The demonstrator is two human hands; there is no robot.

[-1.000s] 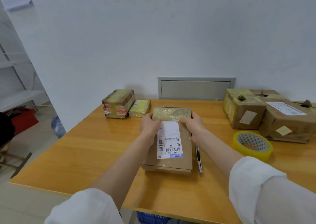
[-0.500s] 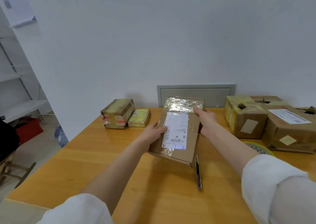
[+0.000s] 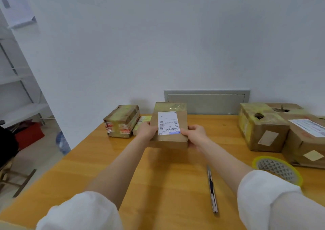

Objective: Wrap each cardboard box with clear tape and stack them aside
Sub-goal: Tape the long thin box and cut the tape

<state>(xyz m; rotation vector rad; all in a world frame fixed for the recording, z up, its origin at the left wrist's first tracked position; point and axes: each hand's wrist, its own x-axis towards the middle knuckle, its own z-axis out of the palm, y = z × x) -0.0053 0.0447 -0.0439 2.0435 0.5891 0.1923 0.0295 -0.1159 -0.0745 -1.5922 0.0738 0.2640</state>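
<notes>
Head view has the box (image 3: 169,124) near the table's (image 3: 158,177) far edge, long axis running away from the person, the left hand (image 3: 148,129) and right hand (image 3: 194,135) curled round its near-end sides, wrapped boxes (image 3: 122,120) just beside it, nearer the left hand.

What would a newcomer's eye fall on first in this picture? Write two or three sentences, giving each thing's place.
First, the cardboard box with a white label, gripped by the left hand and right hand at the middle of the table. Next, the yellow-edged tape roll at the near right, with a knife lying to its left. Larger boxes crowd the far right.
</notes>
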